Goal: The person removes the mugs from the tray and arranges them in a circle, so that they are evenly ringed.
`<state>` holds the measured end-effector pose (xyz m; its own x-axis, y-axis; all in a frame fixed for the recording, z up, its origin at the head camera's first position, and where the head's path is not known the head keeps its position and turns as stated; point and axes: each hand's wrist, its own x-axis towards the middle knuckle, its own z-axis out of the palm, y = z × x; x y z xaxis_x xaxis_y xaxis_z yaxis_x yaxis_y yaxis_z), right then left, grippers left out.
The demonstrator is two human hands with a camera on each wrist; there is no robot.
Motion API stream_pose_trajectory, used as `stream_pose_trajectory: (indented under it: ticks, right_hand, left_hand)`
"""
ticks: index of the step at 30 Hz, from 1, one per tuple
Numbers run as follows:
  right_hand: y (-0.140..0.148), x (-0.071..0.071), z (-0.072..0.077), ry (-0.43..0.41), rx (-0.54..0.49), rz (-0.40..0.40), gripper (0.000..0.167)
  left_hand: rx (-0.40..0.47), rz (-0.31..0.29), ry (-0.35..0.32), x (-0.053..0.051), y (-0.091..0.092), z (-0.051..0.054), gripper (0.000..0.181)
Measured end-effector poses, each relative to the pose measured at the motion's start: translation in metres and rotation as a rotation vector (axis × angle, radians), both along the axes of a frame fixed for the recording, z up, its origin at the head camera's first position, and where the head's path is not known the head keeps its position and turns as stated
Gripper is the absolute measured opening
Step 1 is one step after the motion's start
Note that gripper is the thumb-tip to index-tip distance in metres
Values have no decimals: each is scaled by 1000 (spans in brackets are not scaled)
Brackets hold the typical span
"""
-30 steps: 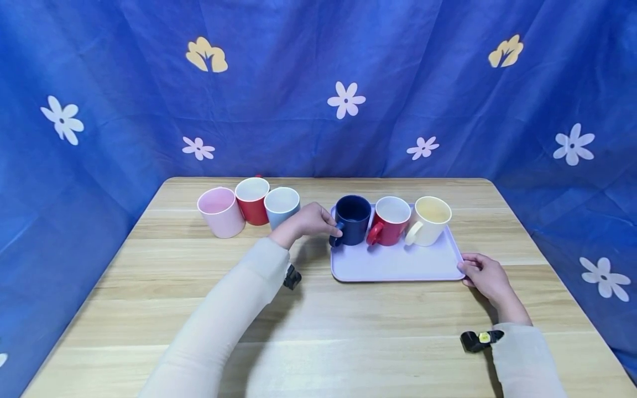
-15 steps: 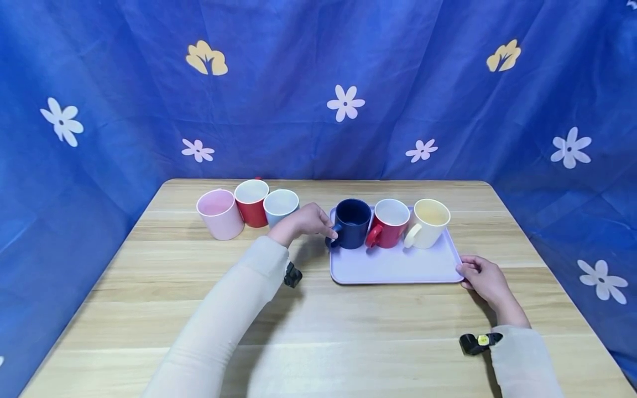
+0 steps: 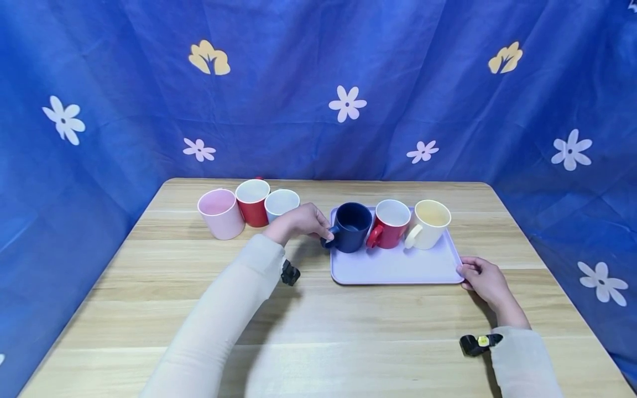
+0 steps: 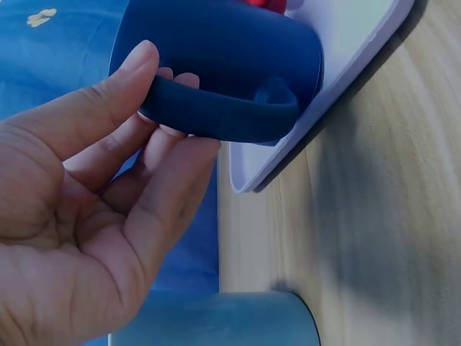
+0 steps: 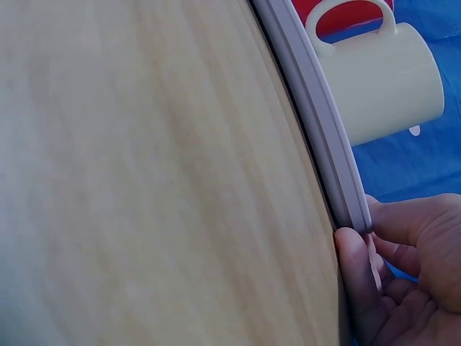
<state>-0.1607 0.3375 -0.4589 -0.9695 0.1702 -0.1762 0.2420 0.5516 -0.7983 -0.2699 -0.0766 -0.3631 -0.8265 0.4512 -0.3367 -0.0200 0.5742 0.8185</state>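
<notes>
My left hand pinches the handle of a dark blue mug, thumb on one side and fingers on the other, as the left wrist view shows. That mug is at the left end of a pale lilac tray. To its right on the tray stand a red mug with a white inside and a cream mug, handles facing front-left. At the tray's front right corner, my right hand pinches the rim between thumb and fingers; the cream mug appears above it in the right wrist view.
Left of the tray, a pink mug, another red mug and a light blue mug stand close together on the wooden table. My left hand partly covers the light blue one. A blue flowered cloth hangs behind.
The dark blue mug has shifted slightly toward the front and its handle has swung a little left, along with my left hand. My right hand still holds the tray corner.
</notes>
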Motion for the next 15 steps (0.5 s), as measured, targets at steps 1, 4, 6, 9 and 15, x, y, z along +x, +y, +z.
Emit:
stream_pose_trajectory:
  ticks: [1,4,6,9,15]
  right_hand:
    - [0,0,0,-2,0,0,43]
    - [0,1,0,-6,0,1,43]
    - [0,1,0,-7,-4,3,43]
    - [0,1,0,-8,-9,4,43]
    - [0,1,0,-9,-10,7,44]
  left_hand:
    - [5,-6,-2,0,-1,-1,13]
    - [28,-16,-23,0,-2,-4,12]
    - [53,-28,-43,0,-3,-5,12]
    - [88,-59,-63,2,-6,-5,12]
    - [144,-102,-88,4,-15,-3,16]
